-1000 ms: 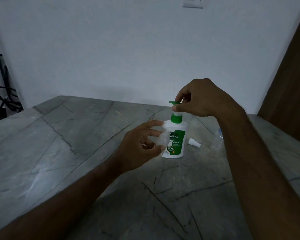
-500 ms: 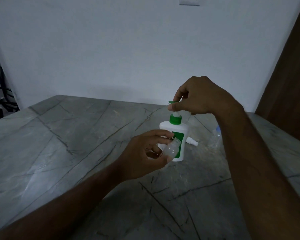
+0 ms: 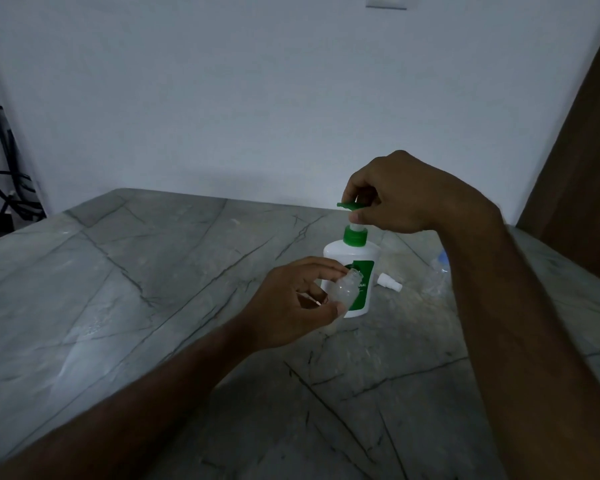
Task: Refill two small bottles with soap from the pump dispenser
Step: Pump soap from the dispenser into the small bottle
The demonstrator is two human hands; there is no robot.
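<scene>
1. The small clear plastic bottle (image 3: 344, 289), uncapped, is pinched upright in the left hand (image 3: 293, 306), thumb below and fingers (image 3: 321, 270) above; compared with a second ago it has been tipped from lying sideways to mouth-up and drawn slightly lower, just in front of the dispenser label.
2. The white pump dispenser with green collar and green pump head (image 3: 354, 265) stands on the grey veined stone desk (image 3: 136, 289). The pump head (image 3: 347, 205) is pinched by the right hand (image 3: 402, 194), its fingers clamped on the nozzle top, much as half a second ago.
3. The bottle mouth sits below the spout and to its right, not yet under it; filling is judged not to have begun, and no soap is seen inside.
4. On the label, only the letters "NAL" can be read now, the rest being covered by the bottle and hand; the brand name is hidden.
5. A small white spray cap (image 3: 389, 283) lies on the desk right of the dispenser, and a second clear bottle with a bluish top (image 3: 437, 275) stands beyond it, partly behind the right forearm.
6. A white wall plate (image 3: 386, 1) shows at the top edge.
</scene>
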